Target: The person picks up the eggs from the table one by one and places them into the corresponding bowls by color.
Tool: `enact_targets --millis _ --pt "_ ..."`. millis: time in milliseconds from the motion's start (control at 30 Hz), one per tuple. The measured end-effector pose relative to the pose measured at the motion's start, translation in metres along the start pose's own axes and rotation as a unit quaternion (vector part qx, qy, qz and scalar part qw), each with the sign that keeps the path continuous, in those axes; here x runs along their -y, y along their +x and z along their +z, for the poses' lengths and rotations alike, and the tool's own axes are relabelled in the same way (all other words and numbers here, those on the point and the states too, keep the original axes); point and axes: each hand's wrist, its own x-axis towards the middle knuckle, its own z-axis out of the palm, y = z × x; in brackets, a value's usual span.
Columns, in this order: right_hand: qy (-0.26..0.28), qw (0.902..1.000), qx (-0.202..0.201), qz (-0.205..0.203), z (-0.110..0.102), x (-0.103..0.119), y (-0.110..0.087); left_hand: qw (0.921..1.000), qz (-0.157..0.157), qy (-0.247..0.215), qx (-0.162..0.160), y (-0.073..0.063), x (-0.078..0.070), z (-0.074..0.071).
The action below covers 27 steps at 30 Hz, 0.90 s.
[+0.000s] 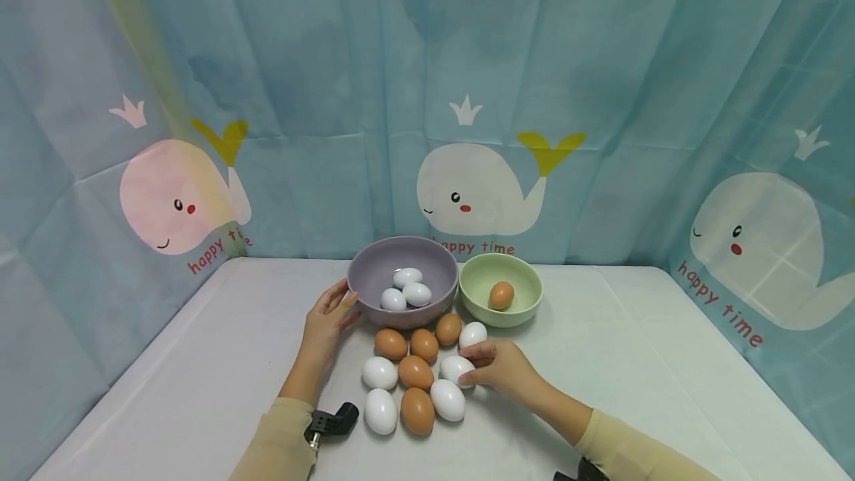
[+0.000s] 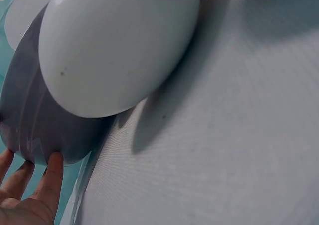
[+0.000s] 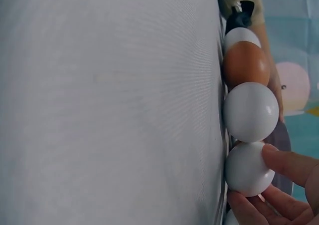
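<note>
My left hand point(image 1: 323, 325) rests its fairly straight fingers point(image 2: 51, 180) against the outer left side of a purple bowl point(image 1: 367, 273). Inside that bowl lie three white eggs point(image 1: 417, 294). With thumb and fingers, my right hand point(image 1: 504, 368) pinches a white egg point(image 1: 454, 370) at the right side of the group on the table; the right wrist view shows the thumb on this egg point(image 3: 246, 170). Another white egg point(image 1: 473, 334) is just beyond the right hand. Right of the purple bowl, a green bowl point(image 1: 528, 309) holds one brown egg point(image 1: 501, 295).
Several brown eggs point(image 1: 415, 372) and white eggs point(image 1: 381, 412) stand close together on the white tabletop point(image 1: 200, 392), in front of the bowls. A large white egg point(image 2: 119, 45) fills much of the left wrist view. Behind the table hangs a blue whale-print curtain point(image 1: 320, 95).
</note>
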Motion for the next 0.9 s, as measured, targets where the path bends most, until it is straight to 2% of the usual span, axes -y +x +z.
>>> enact_targets --millis 433,733,900 --pt "-0.006 0.9999 -0.009 0.012 -0.002 0.003 0.000 1.0000 -0.001 -0.006 -0.002 0.004 0.002 0.001" --pt "-0.002 0.9999 -0.013 -0.008 -0.006 0.014 0.002 1.0000 0.000 -0.009 -0.002 0.003 0.003 0.000" --pt "0.006 0.9999 -0.010 -0.006 -0.009 0.022 0.006 1.0000 0.000 -0.008 -0.003 0.002 0.002 0.000"
